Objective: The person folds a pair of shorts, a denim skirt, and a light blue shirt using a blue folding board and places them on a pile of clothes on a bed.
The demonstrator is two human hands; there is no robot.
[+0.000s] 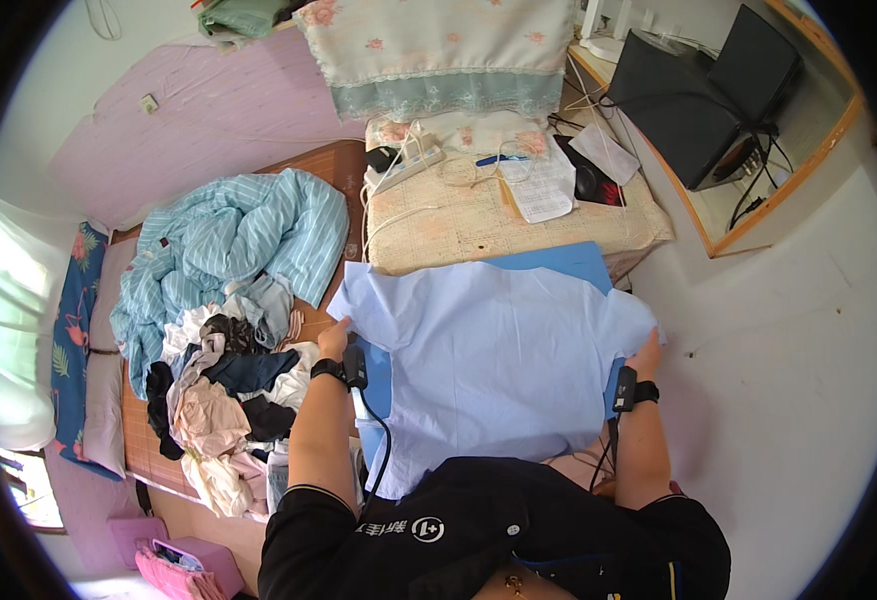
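A light blue short-sleeved shirt (498, 350) is spread over a blue board (548, 259), its lower part reaching toward my body. At the left sleeve, my left hand (333, 340) is closed on the cloth edge. Over on the other side, my right hand (646, 358) grips the right sleeve, with the fingers partly hidden by the fabric. The cloth between the hands lies fairly flat, with soft wrinkles. Each wrist wears a dark strap with a small black device and a cable.
A pile of mixed clothes (228, 390) and a striped blue quilt (248, 230) lie on the bed to my left. Beyond the board, a cloth-covered table (438, 225) holds a power strip (405, 168), papers (543, 185) and cables. A pink bin (198, 560) stands at lower left.
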